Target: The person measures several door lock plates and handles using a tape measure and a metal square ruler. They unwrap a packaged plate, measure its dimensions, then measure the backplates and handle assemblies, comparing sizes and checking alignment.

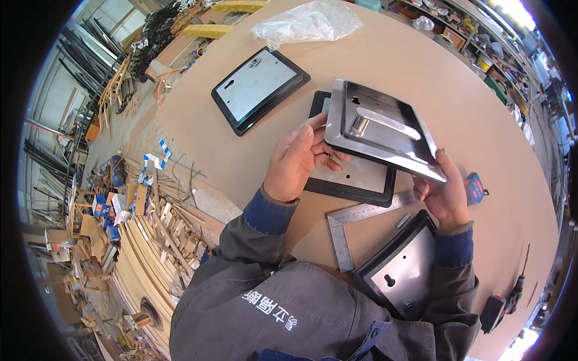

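A shiny metal door handle plate (394, 157), with a recessed middle and a lever handle (388, 124), is held tilted above the table between my two hands. My left hand (295, 159) is at its left edge, with the fingers partly curled beneath it. My right hand (445, 192) grips its lower right corner between thumb and fingers. Under the raised plate lies a black-rimmed metal plate (343, 180), partly hidden. Another such plate (256, 90) lies at the upper left, and a third plate (402, 271) is close to my right forearm.
On the brown table (481, 240) are a metal square ruler (343, 240), a blue tape measure (475, 188) and a cordless drill (504, 304) at the right. Crumpled clear plastic (307, 24) lies at the far edge. Wood offcuts (180, 240) and boxes clutter the left floor.
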Demonstrator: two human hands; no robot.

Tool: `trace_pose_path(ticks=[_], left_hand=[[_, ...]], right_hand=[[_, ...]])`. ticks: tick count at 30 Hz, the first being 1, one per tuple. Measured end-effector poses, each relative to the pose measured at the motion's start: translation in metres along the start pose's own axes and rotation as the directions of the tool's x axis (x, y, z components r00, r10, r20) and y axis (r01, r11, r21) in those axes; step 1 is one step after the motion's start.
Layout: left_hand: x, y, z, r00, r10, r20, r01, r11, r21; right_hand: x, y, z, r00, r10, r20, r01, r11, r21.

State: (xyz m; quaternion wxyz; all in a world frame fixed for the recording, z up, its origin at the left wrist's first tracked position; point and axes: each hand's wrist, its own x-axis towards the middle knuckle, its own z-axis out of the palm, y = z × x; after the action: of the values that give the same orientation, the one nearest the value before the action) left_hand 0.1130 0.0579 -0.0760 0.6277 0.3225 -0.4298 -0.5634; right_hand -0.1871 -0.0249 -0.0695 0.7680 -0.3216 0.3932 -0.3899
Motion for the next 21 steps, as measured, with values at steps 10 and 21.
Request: trace_pose_path(ticks=[10, 21], left_hand=[[0.000, -0.003, -0.003, 0.973, 0.087, -0.213, -0.085, 0.996, 0.020], [0.003, -0.002, -0.012, 0.868, 0.135, -0.478, -0.107, 0.991, 0.085]], right_hand=[[-0.007, -0.010, -0.002, 0.996, 0.009, 0.092, -0.026, 0.982, 0.186], [-0.006, -0.011, -0.008, 0.993, -0.040, 0.113, 0.019, 0.982, 0.188]])
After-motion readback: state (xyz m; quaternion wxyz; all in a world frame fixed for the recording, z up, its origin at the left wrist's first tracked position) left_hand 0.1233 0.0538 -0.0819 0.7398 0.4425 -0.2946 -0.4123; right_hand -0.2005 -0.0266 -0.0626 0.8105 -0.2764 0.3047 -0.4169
